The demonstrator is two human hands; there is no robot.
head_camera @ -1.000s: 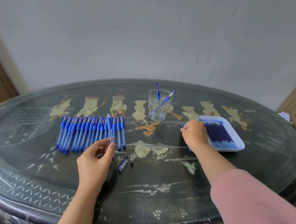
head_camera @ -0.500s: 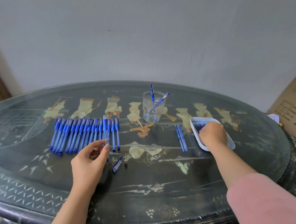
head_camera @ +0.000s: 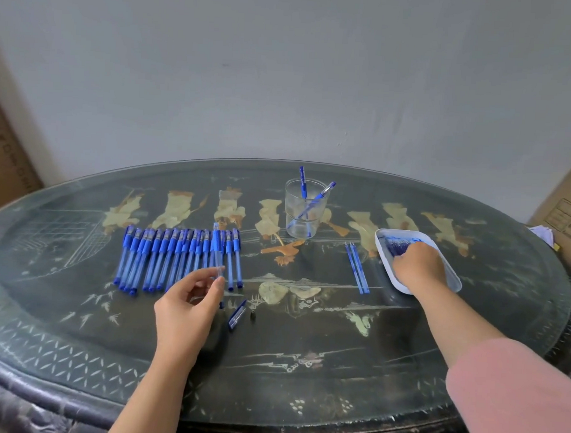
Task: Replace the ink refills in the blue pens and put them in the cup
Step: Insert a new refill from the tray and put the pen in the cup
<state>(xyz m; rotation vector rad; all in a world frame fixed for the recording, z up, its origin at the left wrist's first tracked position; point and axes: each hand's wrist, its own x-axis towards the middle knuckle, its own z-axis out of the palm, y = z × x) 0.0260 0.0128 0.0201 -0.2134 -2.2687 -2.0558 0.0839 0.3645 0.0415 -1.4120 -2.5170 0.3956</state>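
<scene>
Dark oval table (head_camera: 72, 337) with pale inlay stands before a plain grey wall. At 12 o'clock is the cup (head_camera: 303, 208), with two finished pens inside. At 9 o'clock lies the row of blue pens (head_camera: 176, 260). The left hand (head_camera: 190, 305) pinches an empty pen barrel (head_camera: 216, 255) upright between thumb and fingertips. At 3 o'clock the right hand (head_camera: 418, 268) reaches into the white tray (head_camera: 452, 281) of refills (head_camera: 398, 246); its fingers curl down, but I cannot tell if they grip one. Two old refills (head_camera: 357, 268) lie beside the tray. I judge the step is fetching a new refill; next it must be slid into the barrel.
</scene>
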